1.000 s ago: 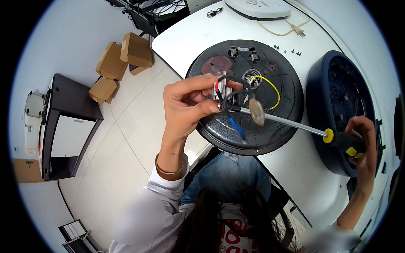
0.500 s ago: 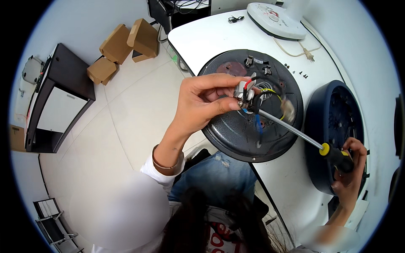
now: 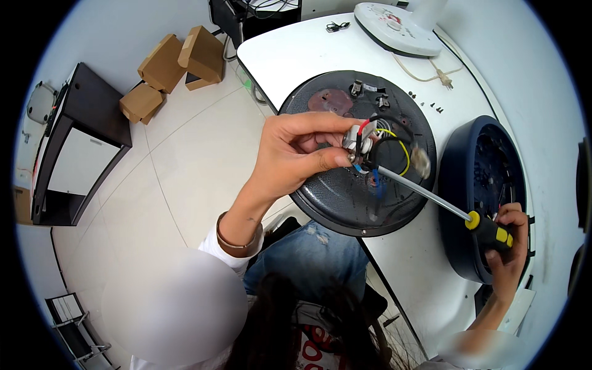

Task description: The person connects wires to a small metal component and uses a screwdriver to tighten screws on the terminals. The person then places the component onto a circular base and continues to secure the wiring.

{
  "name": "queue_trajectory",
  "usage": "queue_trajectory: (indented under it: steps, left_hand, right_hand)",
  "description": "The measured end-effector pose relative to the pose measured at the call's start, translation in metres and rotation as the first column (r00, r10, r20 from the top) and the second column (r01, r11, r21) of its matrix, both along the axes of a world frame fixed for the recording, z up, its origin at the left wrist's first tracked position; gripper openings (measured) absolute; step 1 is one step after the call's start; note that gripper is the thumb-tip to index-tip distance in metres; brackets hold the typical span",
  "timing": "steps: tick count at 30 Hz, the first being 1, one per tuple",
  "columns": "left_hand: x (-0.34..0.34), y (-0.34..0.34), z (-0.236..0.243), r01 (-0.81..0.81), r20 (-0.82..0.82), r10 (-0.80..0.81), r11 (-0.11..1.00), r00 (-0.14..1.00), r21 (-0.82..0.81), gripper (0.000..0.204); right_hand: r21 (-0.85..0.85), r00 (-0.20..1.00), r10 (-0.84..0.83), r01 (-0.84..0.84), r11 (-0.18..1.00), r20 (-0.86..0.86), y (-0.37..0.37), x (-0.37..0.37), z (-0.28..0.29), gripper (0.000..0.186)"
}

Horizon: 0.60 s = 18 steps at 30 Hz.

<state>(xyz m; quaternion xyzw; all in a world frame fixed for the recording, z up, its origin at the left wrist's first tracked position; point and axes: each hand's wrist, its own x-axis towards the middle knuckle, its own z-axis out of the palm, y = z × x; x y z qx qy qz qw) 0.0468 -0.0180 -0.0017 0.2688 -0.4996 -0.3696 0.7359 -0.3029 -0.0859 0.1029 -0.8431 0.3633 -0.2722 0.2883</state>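
Note:
My left hand (image 3: 299,145) pinches a small silver metal part (image 3: 353,139) with red, black, blue and yellow-green wires and a coil spring beside it. It is held above a round black metal plate (image 3: 327,206). My right hand (image 3: 510,246), at the far right, grips the black-and-yellow handle of a screwdriver (image 3: 425,192). The long shaft points left, and its tip meets the underside of the wired part; the exact contact is hidden among the wires. A whitish wire end (image 3: 420,163) dangles blurred over the plate's right side.
A dark blue round housing (image 3: 451,203) stands on the white table (image 3: 283,52) beside my right hand. Several small screws (image 3: 433,108) lie behind it. Farther back are a white appliance base (image 3: 394,31), a plug (image 3: 444,79) and a black cable (image 3: 337,26). Cardboard boxes (image 3: 161,63) sit on the floor.
The screwdriver handle has turned in my right hand, showing more yellow. The whole view has shifted slightly, and the dangling wire ends have swung a little. My left hand keeps its pinch.

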Motion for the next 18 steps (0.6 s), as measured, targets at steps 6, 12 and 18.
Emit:
queue_trajectory:
  steps: [6, 12, 18]
  left_hand:
    - [0.002, 0.004, 0.001, -0.082, 0.093, 0.072, 0.990, 0.993, 0.113, 0.048]
    - [0.003, -0.001, -0.002, 0.073, -0.012, -0.074, 0.996, 0.997, -0.052, 0.041]
    - [0.003, -0.001, -0.004, 0.048, -0.003, -0.049, 0.998, 0.999, -0.038, 0.040]
  right_hand:
    - [0.088, 0.990, -0.071, 0.082, 0.993, -0.123, 0.005, 0.001, 0.004, 0.046]
    - [-0.055, 0.999, 0.015, -0.013, 0.998, 0.042, 0.005, 0.005, 0.000, 0.045]
    - [0.134, 0.981, -0.091, 0.114, 0.984, -0.171, 0.009, 0.008, 0.009, 0.043]
